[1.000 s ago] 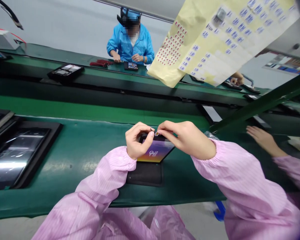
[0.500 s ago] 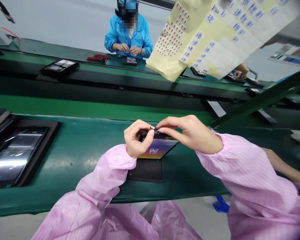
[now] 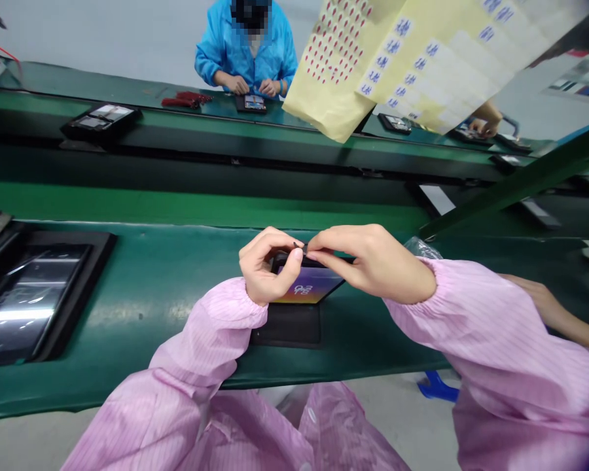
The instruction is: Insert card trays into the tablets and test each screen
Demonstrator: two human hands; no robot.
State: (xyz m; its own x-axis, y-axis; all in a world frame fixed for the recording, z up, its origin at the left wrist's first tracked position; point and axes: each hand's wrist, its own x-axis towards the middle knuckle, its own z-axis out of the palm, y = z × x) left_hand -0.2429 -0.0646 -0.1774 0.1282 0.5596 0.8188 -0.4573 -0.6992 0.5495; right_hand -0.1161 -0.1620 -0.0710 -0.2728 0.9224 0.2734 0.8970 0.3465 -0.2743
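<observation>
My left hand (image 3: 267, 265) and my right hand (image 3: 373, 261) meet above a smartphone (image 3: 304, 286) with a lit, colourful screen. Fingertips of both hands pinch a tiny dark part (image 3: 300, 247) at the phone's far edge. Its exact shape is too small to tell. The phone lies tilted on a black mat (image 3: 287, 325) on the green conveyor belt (image 3: 142, 314), and my left hand hides its far left corner. Pink striped sleeves cover both my forearms.
A black-framed tray (image 3: 39, 294) holds a glossy panel at the left. Beyond the belt, a co-worker in blue (image 3: 245, 46) handles a phone. A yellow label sheet (image 3: 373, 65) hangs upper right, above a green steel bar (image 3: 515, 180). Another person's forearm (image 3: 544, 307) reaches in at right.
The whole scene has shifted slightly up and left in view. My hands stay together at the phone's far edge, still pinching the tiny part.
</observation>
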